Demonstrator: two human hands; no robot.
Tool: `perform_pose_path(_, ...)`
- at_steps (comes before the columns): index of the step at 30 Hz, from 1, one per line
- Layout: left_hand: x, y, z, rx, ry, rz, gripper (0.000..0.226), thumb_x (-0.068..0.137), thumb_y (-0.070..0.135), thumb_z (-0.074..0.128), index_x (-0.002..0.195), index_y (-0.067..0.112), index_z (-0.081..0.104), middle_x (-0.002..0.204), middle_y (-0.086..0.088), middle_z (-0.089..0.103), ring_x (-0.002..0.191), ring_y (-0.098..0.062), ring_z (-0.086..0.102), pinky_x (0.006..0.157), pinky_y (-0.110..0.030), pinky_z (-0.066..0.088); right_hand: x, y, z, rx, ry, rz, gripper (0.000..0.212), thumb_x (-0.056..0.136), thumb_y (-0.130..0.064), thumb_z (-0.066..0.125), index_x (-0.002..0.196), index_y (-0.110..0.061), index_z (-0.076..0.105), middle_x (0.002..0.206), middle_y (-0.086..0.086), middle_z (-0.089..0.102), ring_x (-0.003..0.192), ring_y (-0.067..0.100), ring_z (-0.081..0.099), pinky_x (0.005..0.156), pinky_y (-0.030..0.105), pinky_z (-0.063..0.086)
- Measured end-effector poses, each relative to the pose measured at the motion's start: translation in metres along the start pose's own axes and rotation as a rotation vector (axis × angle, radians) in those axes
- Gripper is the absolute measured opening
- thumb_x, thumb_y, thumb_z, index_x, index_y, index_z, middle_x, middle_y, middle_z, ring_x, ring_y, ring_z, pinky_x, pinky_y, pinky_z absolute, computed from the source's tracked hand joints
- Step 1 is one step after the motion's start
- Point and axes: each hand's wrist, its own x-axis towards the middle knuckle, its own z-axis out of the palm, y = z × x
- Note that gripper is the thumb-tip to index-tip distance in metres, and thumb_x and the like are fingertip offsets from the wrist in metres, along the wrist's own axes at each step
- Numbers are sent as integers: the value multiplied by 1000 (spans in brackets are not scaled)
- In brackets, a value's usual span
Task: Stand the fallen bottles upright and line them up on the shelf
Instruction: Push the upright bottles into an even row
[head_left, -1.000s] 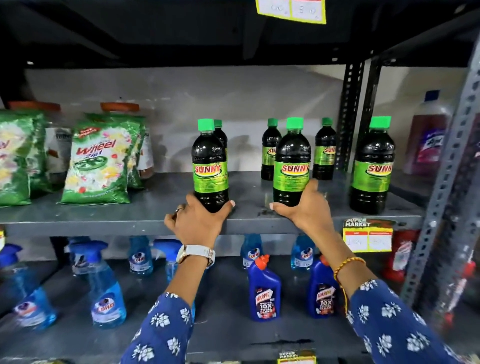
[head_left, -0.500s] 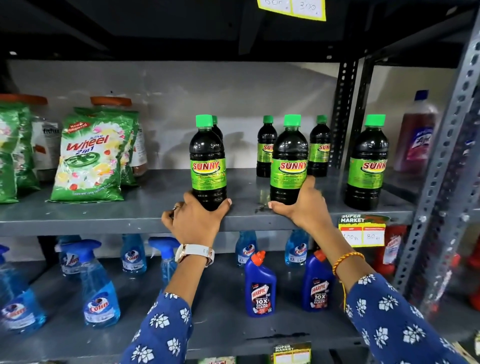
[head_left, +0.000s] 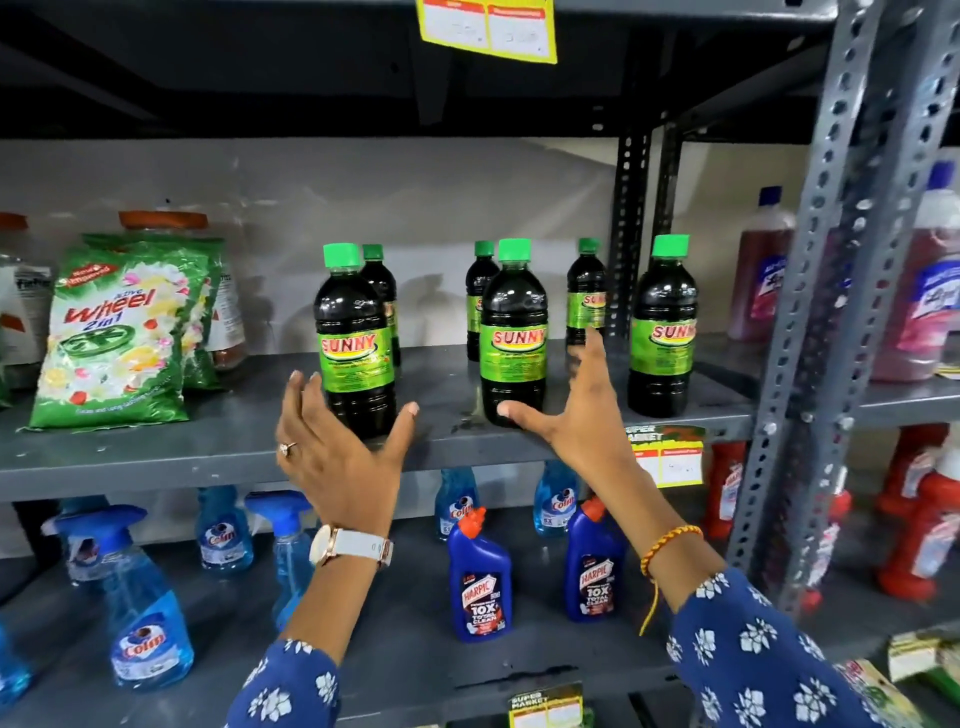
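Three dark Sunny bottles with green caps stand upright along the front of the grey shelf (head_left: 156, 457): a left bottle (head_left: 355, 338), a middle bottle (head_left: 513, 332) and a right bottle (head_left: 662, 322). Three more upright ones stand behind, the left rear bottle (head_left: 382, 291), the middle rear bottle (head_left: 480, 296) and the right rear bottle (head_left: 586, 291). My left hand (head_left: 337, 457) is spread open just in front of the left bottle, off it. Beside the middle bottle's base my right hand (head_left: 576, 410) is open, thumb tip near the base.
Green Wheel detergent bags (head_left: 111, 332) stand at the shelf's left. A perforated metal upright (head_left: 841, 312) rises on the right, with pink cleaner bottles (head_left: 763, 270) beyond it. Blue spray bottles (head_left: 145, 603) and Harpic bottles (head_left: 480, 577) fill the shelf below. A price tag (head_left: 670, 457) hangs on the shelf edge.
Both hands have let go of the left and middle front bottles and pulled back with fingers spread. The bottles stay upright where they were.
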Motion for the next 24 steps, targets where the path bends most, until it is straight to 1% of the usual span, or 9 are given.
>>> perform_pose_path(2, -7, 23, 3, -111, 75, 163, 76, 76, 51, 67, 123, -4, 46, 130, -23, 49, 119, -35, 46, 94, -46, 38, 1, 8, -28, -12, 175, -102, 91, 61, -66, 68, 131, -23, 31, 111, 2, 53, 96, 13, 53, 79, 32, 50)
perform_pose_path(4, -9, 49, 9, -214, 27, 228, 69, 78, 47, 67, 120, -5, 48, 123, -23, 54, 114, -34, 50, 94, -39, 41, 9, 19, -59, -18, 387, -185, 61, 66, -61, 68, 107, -21, 46, 84, -3, 50, 73, 12, 49, 63, 31, 47)
perform_pose_path(7, -9, 87, 24, -276, -151, 131, 78, 74, 54, 68, 123, -3, 46, 121, -22, 55, 107, -35, 55, 88, -44, 45, 22, 40, -95, 49, 542, -133, 57, 64, -55, 74, 99, -25, 42, 84, 0, 47, 74, 14, 47, 67, 36, 47)
perform_pose_path(11, -17, 108, 49, -129, -342, -25, 100, 61, 67, 70, 130, 1, 38, 119, -21, 60, 106, -39, 57, 86, -49, 47, 23, 71, -111, 24, 225, 161, 112, 43, -70, 74, 130, -14, 29, 126, 11, 44, 115, 22, 44, 96, 39, 41)
perform_pose_path(13, -26, 108, 56, -24, -395, -69, 102, 57, 70, 70, 123, -1, 39, 103, -25, 66, 93, -42, 63, 80, -51, 50, 25, 82, -116, -35, 41, 247, 120, 40, -67, 77, 133, -11, 26, 133, 12, 45, 120, 24, 44, 94, 34, 40)
perform_pose_path(16, -41, 102, 67, 94, -382, -6, 97, 55, 65, 75, 111, -8, 45, 77, -28, 67, 73, -42, 66, 69, -46, 49, 32, 90, -119, -74, -102, 231, 86, 42, -55, 84, 111, -22, 46, 110, 1, 60, 101, 15, 57, 79, 22, 42)
perform_pose_path(19, -42, 99, 74, 114, -346, -6, 84, 56, 64, 75, 96, -6, 50, 70, -26, 66, 69, -39, 66, 67, -43, 48, 37, 91, -117, -96, -162, 131, 46, 48, -45, 86, 78, -39, 51, 84, -14, 58, 70, -12, 52, 57, 1, 36)
perform_pose_path(22, -39, 100, 75, 113, -327, -43, 77, 57, 64, 74, 86, -3, 51, 69, -25, 66, 67, -38, 65, 66, -42, 48, 35, 93, -117, -110, -164, 93, 43, 52, -47, 84, 80, -39, 52, 84, -13, 62, 67, -9, 50, 58, 4, 36)
perform_pose_path(24, -39, 101, 74, 113, -322, -61, 75, 58, 64, 74, 84, -2, 51, 70, -24, 66, 67, -38, 65, 67, -41, 47, 34, 96, -115, -126, -139, 75, 47, 52, -50, 82, 90, -34, 59, 92, -7, 67, 76, 2, 55, 68, 17, 41)
